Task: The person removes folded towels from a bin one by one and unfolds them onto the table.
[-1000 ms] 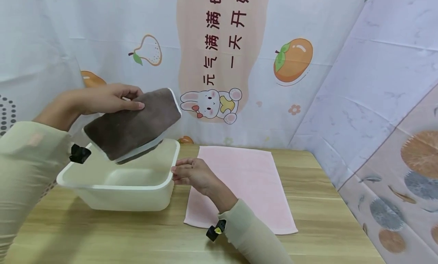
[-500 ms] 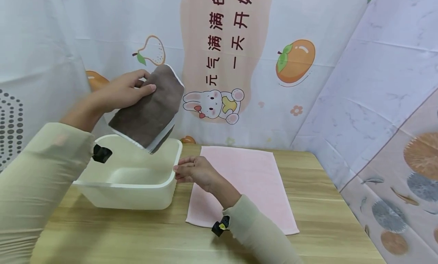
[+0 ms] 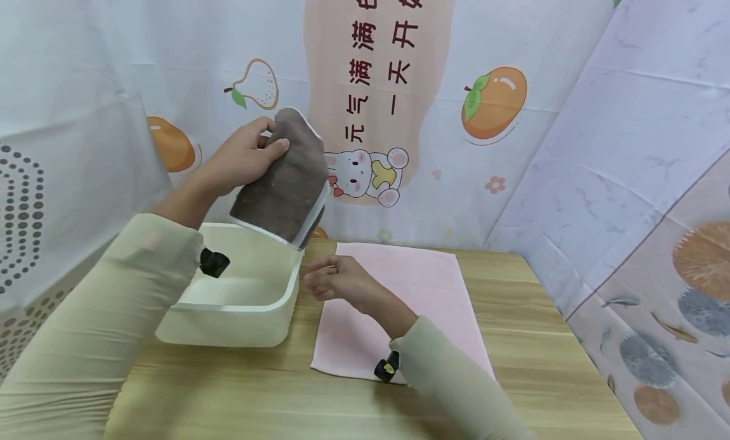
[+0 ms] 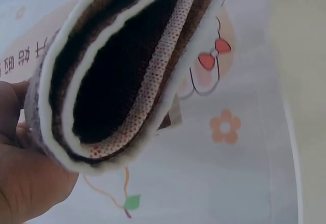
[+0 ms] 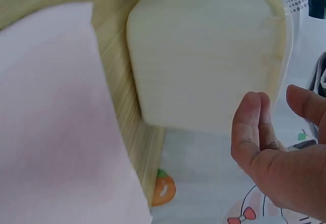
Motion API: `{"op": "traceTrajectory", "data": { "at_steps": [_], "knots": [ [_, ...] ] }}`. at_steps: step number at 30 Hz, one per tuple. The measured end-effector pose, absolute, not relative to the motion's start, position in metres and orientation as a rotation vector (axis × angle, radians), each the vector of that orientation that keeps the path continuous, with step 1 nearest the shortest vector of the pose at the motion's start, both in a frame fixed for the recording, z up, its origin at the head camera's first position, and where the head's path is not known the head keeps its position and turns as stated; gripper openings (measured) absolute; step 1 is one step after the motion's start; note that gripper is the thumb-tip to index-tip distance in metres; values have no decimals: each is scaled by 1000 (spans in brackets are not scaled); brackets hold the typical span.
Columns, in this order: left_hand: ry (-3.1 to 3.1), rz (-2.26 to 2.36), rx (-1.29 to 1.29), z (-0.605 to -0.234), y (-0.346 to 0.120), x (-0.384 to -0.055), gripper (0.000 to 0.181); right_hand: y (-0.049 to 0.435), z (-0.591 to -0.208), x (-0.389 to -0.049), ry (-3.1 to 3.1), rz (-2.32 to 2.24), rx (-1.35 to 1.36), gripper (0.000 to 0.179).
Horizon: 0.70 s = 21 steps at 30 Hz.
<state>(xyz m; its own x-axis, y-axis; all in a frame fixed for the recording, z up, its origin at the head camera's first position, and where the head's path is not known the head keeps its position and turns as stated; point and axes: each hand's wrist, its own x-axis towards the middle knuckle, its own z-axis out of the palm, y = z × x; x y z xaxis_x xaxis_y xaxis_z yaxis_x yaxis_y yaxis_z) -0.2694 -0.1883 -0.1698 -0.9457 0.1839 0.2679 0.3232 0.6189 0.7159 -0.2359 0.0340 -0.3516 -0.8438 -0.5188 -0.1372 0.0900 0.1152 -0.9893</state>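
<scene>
My left hand (image 3: 245,158), at 10 o'clock in the head view, pinches the folded brown cloth (image 3: 288,180), thumb on the near face. Cloth is in the air, tilted, just right of my hand, white edges showing; left wrist view shows nested curved layers. Versus a second ago: cloth has gone up and toward 2 o'clock, was low over the cream basin (image 3: 228,326); since half a second ago, mostly toward 3. Its low corner now overlaps the basin's right rim in view; can't tell if touching. It also covers the ears of the printed rabbit (image 3: 353,170), visible earlier.

My right hand (image 3: 348,281), between 6 and 7 o'clock, holds nothing: fingers lightly bent, thumb parted from them in the right wrist view. Fingertips were at the basin rim a second ago; now just beside it, small gap.

Basin at 8 o'clock, about same place. Pink towel (image 3: 450,307) at 5 o'clock, flat on the wooden table (image 3: 256,389), unchanged.
</scene>
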Motion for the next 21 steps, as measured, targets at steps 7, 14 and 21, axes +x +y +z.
{"op": "traceTrajectory", "data": {
  "at_steps": [7,14,21],
  "knots": [
    [-2640,-1304,-431,-186,-165,-272,33,70,-365,-251,2319,-1516,-508,35],
    [-2651,-1278,-460,-205,-136,-266,28,113,-384,-270,2839,-939,-729,32],
    [-2605,-1344,-424,-218,-107,-256,27,159,-396,-289,2996,-435,-841,41]
  ]
}}
